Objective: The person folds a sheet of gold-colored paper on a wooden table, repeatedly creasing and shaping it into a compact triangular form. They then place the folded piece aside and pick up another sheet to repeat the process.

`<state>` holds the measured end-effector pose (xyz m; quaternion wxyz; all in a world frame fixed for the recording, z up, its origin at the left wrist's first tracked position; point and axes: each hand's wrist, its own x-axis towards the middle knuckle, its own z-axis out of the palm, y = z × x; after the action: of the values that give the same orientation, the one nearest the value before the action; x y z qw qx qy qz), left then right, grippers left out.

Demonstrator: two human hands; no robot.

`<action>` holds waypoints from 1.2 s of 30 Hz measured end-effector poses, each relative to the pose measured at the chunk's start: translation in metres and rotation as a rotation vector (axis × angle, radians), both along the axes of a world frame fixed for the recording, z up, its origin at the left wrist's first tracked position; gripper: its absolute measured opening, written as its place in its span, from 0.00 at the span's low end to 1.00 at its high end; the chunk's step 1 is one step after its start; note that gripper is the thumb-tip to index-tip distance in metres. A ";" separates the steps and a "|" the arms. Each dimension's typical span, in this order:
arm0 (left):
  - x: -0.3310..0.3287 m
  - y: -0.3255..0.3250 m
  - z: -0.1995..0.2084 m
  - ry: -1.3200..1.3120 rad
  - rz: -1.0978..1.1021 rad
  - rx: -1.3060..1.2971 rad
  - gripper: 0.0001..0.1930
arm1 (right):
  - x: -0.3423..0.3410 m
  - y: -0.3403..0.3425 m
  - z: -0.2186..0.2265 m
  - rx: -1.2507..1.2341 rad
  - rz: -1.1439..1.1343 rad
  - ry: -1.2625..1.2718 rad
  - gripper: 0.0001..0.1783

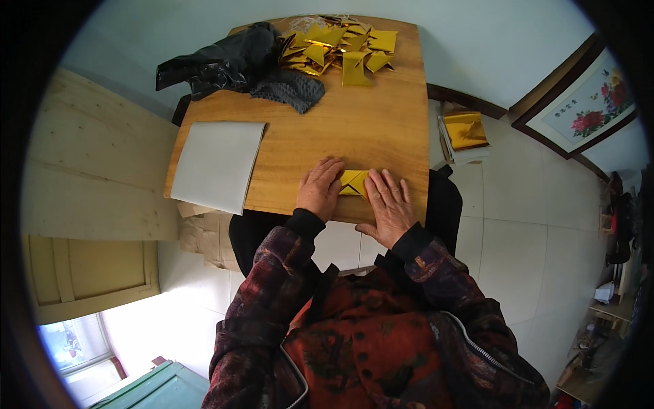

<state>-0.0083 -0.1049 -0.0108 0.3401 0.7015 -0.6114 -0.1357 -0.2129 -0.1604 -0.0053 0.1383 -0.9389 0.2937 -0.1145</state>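
A small folded piece of gold foil paper (353,182) lies flat on the wooden table near its front edge, with diagonal creases crossing its top. My left hand (319,189) is bent over its left end, the fingers together and pressing on it. My right hand (391,206) rests flat at the other end, palm down, fingers stretched and thumb out toward the table's edge. Both ends of the paper are hidden under my hands. At the far side of the table sits a loose pile of folded gold paper pieces (327,39).
A black plastic bag (235,58) and a dark grey textured cloth (289,90) lie at the table's far left. A grey-white folded sheet (216,163) covers the left side of the wooden table (306,129). More gold paper (466,131) sits on a stack at the right.
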 end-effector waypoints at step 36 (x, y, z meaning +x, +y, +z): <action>-0.004 0.007 0.017 -0.582 -0.284 0.328 0.32 | -0.039 -0.021 0.027 0.296 -0.046 -0.292 0.39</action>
<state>-0.0121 -0.0977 0.0062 0.0122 0.6641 -0.7440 -0.0724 -0.2519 -0.1815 0.0212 0.3131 -0.8749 0.3054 -0.2079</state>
